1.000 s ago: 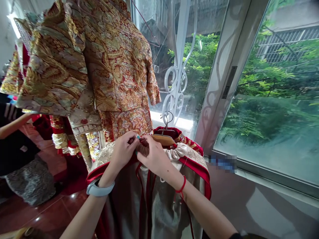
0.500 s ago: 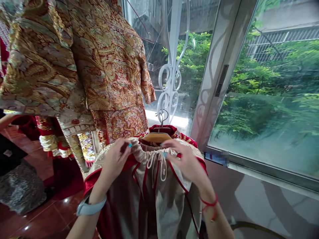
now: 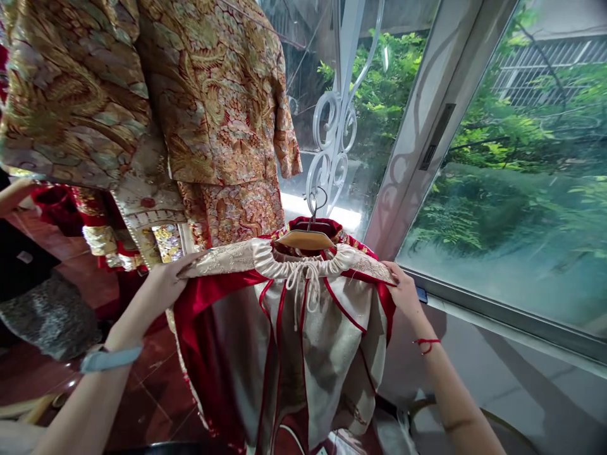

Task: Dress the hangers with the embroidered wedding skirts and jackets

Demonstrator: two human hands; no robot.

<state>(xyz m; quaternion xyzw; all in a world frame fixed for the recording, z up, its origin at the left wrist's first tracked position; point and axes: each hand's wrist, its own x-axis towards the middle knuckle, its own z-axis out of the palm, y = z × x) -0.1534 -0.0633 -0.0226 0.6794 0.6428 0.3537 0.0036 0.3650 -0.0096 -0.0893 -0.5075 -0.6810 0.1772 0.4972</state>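
Observation:
A red and cream garment (image 3: 289, 328) hangs in front of me on a wooden hanger (image 3: 305, 239), its cream neckline gathered by a tied white drawstring (image 3: 303, 281). My left hand (image 3: 164, 284) grips the garment's left shoulder edge, fingers closed on the embroidered cloth. On the other side my right hand (image 3: 405, 292) holds the right shoulder edge, its fingers mostly hidden behind the fabric. A blue band is on my left wrist and a red string on my right.
Gold and red embroidered robes (image 3: 156, 107) hang close at the upper left. A white scrolled window grille (image 3: 334, 136) and a large window (image 3: 512, 183) fill the right. Another person's arm (image 3: 14, 196) shows at the far left above a red tiled floor (image 3: 137, 404).
Both hands left the drawstring at the neckline and moved apart to the garment's two shoulders. The drawstring now hangs tied, and the garment is spread wider.

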